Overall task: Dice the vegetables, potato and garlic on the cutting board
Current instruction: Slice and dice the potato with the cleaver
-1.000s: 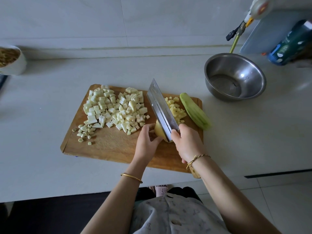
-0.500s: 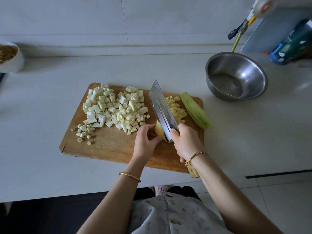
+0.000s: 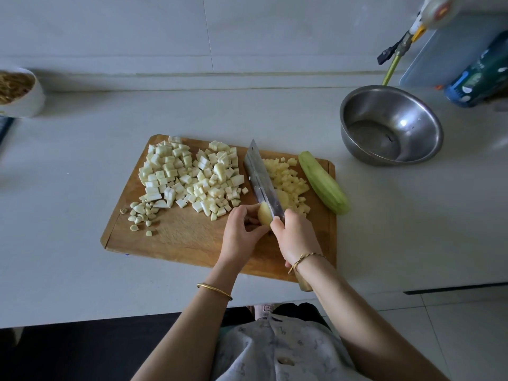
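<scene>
A wooden cutting board [image 3: 192, 243] lies on the white counter. My left hand [image 3: 242, 235] holds a peeled potato piece [image 3: 264, 214] near the board's front. My right hand [image 3: 295, 237] grips a cleaver [image 3: 261, 178] whose blade is down in the potato. Small yellow potato dice [image 3: 286, 180] lie to the right of the blade. A big heap of pale diced vegetable [image 3: 192, 174] fills the board's back left. Chopped garlic bits [image 3: 140, 213] sit at the left. A peeled green cucumber-like vegetable [image 3: 323, 185] lies whole on the board's right edge.
A steel bowl [image 3: 390, 125] stands on the counter at the back right. A blue-green bottle [image 3: 481, 78] and a pale plastic board lean in the far right corner. A white bowl [image 3: 22, 92] of brownish food sits at the far left.
The cleaver blade has come down into the potato, lower than one second ago. Both hands stay in the same place on the board.
</scene>
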`<state>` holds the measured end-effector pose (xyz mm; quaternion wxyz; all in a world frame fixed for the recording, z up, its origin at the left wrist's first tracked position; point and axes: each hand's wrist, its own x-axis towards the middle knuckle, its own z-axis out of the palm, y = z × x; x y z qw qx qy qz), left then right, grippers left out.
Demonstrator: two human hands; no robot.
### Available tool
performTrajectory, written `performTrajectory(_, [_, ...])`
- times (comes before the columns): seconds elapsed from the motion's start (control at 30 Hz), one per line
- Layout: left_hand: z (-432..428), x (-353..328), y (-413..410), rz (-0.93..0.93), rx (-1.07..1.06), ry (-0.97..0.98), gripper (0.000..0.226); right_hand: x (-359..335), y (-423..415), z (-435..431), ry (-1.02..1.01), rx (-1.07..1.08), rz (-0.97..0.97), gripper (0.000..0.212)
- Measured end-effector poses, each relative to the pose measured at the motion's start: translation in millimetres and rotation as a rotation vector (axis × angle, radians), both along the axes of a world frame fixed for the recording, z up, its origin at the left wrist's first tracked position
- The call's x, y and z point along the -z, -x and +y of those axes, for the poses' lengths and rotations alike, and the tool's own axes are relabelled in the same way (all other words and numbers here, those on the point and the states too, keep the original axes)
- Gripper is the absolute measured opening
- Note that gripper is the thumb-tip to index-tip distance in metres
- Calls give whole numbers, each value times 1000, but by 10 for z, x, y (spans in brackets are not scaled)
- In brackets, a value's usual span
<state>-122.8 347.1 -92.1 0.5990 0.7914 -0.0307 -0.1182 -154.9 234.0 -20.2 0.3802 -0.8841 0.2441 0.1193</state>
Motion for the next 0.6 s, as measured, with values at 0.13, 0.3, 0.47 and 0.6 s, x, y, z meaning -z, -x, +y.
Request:
performTrajectory(0.13, [-7,11,-2,16,32,-5,38,31,37,25,15,22,-15,35])
performTrajectory(0.3, [-42,-40,-24,10,23,-48,34,70,24,-87,-114,60,-10,27])
performTrajectory(0.47, [-74,-40,-36,-40,30,-126,35,-15,74,-220,-120,113,-128,29])
performTrajectory(0.6, [-75,-18,-42,-92,20,-221,31,-73,111,-338,-180,131,-191,28])
